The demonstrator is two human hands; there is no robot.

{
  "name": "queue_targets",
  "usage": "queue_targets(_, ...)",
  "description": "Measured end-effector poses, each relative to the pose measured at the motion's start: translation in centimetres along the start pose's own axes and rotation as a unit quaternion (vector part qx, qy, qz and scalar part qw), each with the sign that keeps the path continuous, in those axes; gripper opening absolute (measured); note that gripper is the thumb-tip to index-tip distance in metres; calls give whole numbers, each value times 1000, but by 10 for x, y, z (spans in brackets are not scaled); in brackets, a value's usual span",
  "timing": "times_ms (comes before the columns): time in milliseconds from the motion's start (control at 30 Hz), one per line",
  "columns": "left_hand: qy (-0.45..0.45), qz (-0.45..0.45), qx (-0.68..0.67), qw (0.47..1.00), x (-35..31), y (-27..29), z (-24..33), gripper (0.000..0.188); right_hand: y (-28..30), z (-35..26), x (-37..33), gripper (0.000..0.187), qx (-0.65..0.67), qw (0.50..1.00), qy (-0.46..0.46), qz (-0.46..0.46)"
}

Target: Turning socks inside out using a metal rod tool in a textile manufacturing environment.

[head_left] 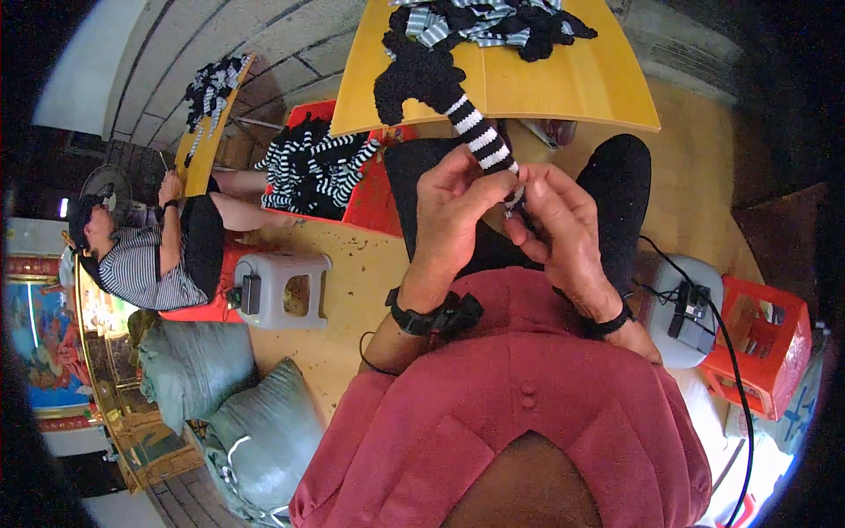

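My left hand [459,207] is closed in a pinch on the narrow end of a black-and-white striped knitted piece [478,134]. Its wide, fuzzy black part [422,81] lies over the near left edge of the table. Close against it, my right hand [562,216] has its fingers bent together at the tip of the same piece. A small greyish-white bit [514,199] shows between the two hands, too small to name. Both hands are above my lap, just in front of the table edge.
On the yellow wooden table [563,92] lies a heap of black and grey-striped knitwork [493,25]. A red bin [374,207] of striped pieces stands at left, near a seated person [154,255] at another table. Stools [286,290], sacks [198,361] and a black cable [738,387] surround me.
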State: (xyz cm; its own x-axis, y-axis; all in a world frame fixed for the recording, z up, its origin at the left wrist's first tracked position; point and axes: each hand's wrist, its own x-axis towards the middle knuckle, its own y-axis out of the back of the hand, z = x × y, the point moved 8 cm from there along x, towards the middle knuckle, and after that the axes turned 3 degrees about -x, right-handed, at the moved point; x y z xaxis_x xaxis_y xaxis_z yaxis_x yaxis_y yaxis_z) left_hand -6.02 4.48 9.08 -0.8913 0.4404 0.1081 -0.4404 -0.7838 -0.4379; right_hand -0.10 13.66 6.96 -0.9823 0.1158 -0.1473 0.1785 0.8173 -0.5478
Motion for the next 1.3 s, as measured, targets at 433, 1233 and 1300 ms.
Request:
queue_targets(433,-43,24,-222,974,30,14,38,24,-9,18,-4,17,-192,979,-37,-58)
queue_targets(1233,-151,-17,-236,960,15,27,62,34,13,39,3,23,-110,991,82,1)
queue_targets(1300,-150,32,-203,967,12,33,66,33,13,42,5,20,-67,996,54,-7)
